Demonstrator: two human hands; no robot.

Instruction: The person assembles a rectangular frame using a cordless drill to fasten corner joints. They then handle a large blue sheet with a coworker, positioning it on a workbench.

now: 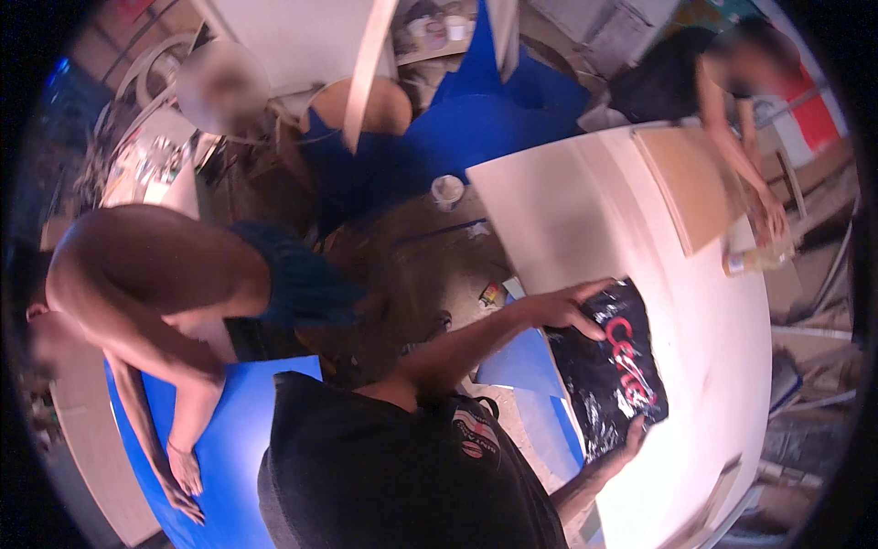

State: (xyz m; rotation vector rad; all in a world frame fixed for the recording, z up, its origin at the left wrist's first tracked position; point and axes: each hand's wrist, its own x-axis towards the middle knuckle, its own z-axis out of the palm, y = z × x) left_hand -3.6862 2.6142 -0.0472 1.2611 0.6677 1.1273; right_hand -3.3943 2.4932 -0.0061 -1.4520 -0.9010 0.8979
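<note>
A black plastic bag (613, 375) with red and white print lies on a large white board (567, 210) at the right. My left hand (572, 306) rests on the bag's upper edge with fingers spread, pressing it down. At the bag's lower edge, my right hand (633, 437) grips it with fingers curled under. Both my forearms reach out from my black shirt at the bottom of the view.
A person at the left bends over a blue sheet (247, 430) with one hand (183, 476) on it. Another person (732, 110) leans on the board's far end beside a brown panel (690, 183) and a bottle (754, 261). A white cup (447, 190) stands on the floor.
</note>
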